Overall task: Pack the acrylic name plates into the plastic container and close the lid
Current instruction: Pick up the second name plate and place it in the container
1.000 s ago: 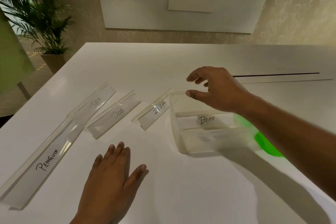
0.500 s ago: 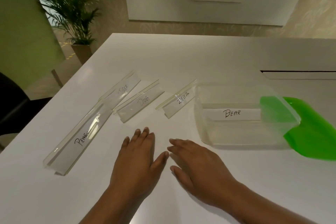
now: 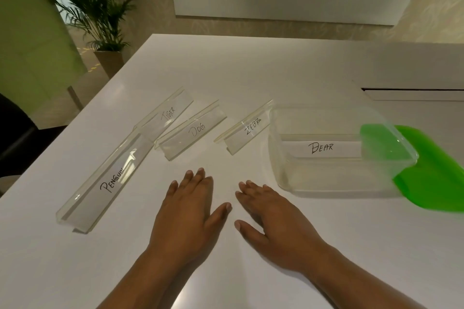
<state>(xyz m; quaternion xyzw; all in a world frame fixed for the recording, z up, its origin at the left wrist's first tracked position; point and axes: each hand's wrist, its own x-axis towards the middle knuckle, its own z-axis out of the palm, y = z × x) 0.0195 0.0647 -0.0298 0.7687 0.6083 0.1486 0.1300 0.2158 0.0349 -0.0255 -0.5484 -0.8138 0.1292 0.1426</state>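
Note:
A clear plastic container (image 3: 334,183) stands on the white table (image 3: 251,70) at the right, with the BEAR name plate (image 3: 324,148) lying inside it. Its green lid (image 3: 437,173) lies partly under and behind its right end. Left of the container, the clear acrylic plates ZEBRA (image 3: 247,128), DOG (image 3: 192,132), TIGER (image 3: 167,114) and the long PENGUIN (image 3: 105,183) lie in a row on the table. My left hand (image 3: 188,211) and my right hand (image 3: 273,223) rest flat on the table side by side, in front of the plates, holding nothing.
A potted palm (image 3: 100,15) stands on the floor beyond the table's left edge. A dark chair (image 3: 15,133) sits at the far left. A narrow slot (image 3: 411,89) runs across the table at the back right.
My right hand has drawn back from above the container and now lies flat beside my left hand. The view has shifted, showing more of the container and lid.

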